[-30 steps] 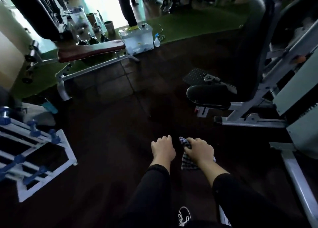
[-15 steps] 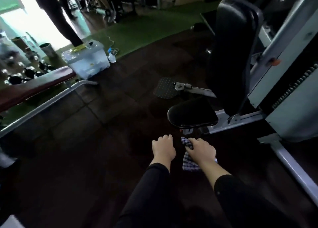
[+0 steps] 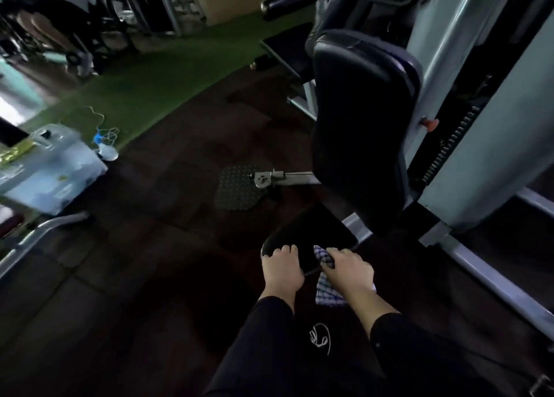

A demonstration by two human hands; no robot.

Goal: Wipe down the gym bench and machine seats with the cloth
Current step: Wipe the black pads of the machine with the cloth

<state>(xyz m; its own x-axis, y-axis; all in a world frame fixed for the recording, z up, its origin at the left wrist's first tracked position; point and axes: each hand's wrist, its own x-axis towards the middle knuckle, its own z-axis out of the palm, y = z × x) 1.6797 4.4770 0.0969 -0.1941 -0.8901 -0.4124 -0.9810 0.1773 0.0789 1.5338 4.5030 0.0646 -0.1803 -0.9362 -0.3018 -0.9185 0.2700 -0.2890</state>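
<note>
The big grey machine (image 3: 491, 132) now fills the right side, much closer than a second ago, and the red bench that was off to the left has nearly slid out of view. That means the person has closed in on this station. The tall black backrest (image 3: 362, 126) stands upright, directly above the seat (image 3: 311, 234), which a moment ago sat well ahead of the hands and now lies right under them. The left hand (image 3: 281, 269) rests at the seat's near-left edge, fingers curled together, holding nothing. The right hand (image 3: 349, 269) is bunched around the checked cloth (image 3: 328, 291), which hangs from the grip at the seat's near-right edge, one corner poking out over the pad. I judge the walk-up done and the wiping of this seat about to start; the backrest looks untouched.
</note>
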